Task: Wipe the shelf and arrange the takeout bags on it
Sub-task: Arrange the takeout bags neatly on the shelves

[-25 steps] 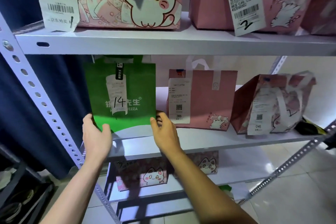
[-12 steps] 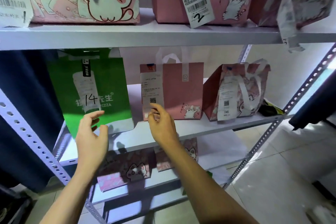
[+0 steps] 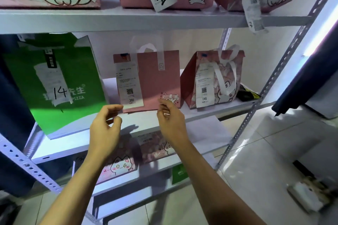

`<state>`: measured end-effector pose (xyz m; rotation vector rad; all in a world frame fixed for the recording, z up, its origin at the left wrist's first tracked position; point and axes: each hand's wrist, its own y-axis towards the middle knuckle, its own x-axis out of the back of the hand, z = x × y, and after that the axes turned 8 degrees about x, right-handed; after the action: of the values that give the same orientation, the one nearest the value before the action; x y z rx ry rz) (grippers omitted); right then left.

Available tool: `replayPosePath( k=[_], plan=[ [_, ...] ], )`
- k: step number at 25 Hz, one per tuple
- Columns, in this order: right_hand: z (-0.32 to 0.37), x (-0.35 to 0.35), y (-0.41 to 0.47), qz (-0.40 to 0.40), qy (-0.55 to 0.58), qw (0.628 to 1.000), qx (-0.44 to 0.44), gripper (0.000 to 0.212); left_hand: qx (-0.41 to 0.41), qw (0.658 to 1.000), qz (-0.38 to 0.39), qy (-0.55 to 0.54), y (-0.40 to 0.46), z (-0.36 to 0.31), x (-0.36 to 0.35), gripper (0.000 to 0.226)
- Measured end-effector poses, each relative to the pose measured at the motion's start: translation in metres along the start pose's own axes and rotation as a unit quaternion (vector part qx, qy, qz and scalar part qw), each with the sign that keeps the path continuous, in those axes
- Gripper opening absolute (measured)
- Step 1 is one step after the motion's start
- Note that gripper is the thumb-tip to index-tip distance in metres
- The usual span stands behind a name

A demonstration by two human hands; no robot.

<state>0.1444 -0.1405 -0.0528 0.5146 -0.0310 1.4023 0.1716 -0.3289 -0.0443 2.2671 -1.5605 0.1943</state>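
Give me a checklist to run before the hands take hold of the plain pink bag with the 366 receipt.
1. Left hand free: ok, its fingers are loosely curled and hold nothing.
2. Right hand free: ok, nothing in its grip.
3. Plain pink paper bag with the 366 receipt upright: ok, it stands on the grey metal middle shelf.
4. Green pizza bag marked 14 set down: ok, though it stands tilted at the shelf's left end.
5. Gap to the patterned pink bag with the 046 receipt: ok, the two bags stand apart.
6. Shelf wiped: cannot tell.
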Motion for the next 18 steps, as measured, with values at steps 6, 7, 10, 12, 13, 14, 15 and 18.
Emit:
replayPosePath(
  k=[6, 7, 10, 12, 13, 14, 15, 18],
  plan=[
    [-0.032, 0.057, 0.004, -0.009, 0.006, 1.000, -0.017, 0.033, 0.026, 1.000, 0.000, -0.006, -0.021, -0.020, -0.037, 0.030],
    [-0.037, 0.068, 0.006, -0.007, 0.005, 1.000, -0.017, 0.030, 0.034, 0.999, -0.009, -0.009, -0.026, -0.023, -0.045, 0.031],
    [-0.048, 0.103, 0.011, 0.015, 0.002, 1.000, -0.025, 0.028, 0.046, 0.999, -0.028, -0.005, -0.043, -0.031, -0.074, 0.031],
    [-0.056, 0.128, 0.015, 0.036, -0.009, 0.999, -0.022, 0.030, 0.061, 0.997, -0.040, -0.005, -0.058, -0.038, -0.097, 0.029],
    [-0.061, 0.137, 0.016, 0.044, -0.016, 0.999, -0.016, 0.030, 0.068, 0.997, -0.043, -0.005, -0.067, -0.040, -0.108, 0.028],
    [-0.066, 0.147, 0.016, 0.050, -0.020, 0.999, -0.009, 0.029, 0.073, 0.996, -0.044, -0.006, -0.076, -0.043, -0.119, 0.027],
    [-0.071, 0.155, 0.015, 0.054, -0.025, 0.998, -0.004, 0.029, 0.076, 0.996, -0.044, -0.005, -0.085, -0.045, -0.130, 0.026],
    [-0.086, 0.170, 0.007, 0.064, -0.032, 0.997, 0.015, 0.028, 0.078, 0.996, -0.049, 0.004, -0.111, -0.050, -0.152, 0.026]
  ],
)
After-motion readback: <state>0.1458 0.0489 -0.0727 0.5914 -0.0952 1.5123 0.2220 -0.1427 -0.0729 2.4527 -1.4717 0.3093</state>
